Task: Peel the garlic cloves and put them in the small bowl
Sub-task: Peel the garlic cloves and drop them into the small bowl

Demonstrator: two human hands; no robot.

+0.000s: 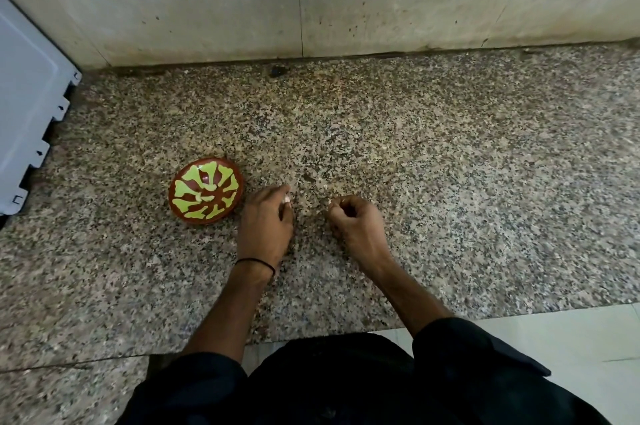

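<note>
Dark sleeves [464,341] nearest; left hand [265,222] pinched 1 white garlic clove [286,199] beside small bowl [207,220]; right hand [353,216] curled, contents unclear.

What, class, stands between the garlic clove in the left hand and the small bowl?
Nothing visible. The left hand pinches a whitish garlic clove just right of the small bowl; only a narrow strip of bare granite counter separates them.

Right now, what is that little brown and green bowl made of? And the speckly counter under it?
The bowl looks like glazed ceramic or painted clay: brown with lime-green shapes and a shiny glint inside, though glossy plastic is possible. The counter looks like polished granite: tiny black, grey and pinkish grains and a smooth, faint sheen.
</note>
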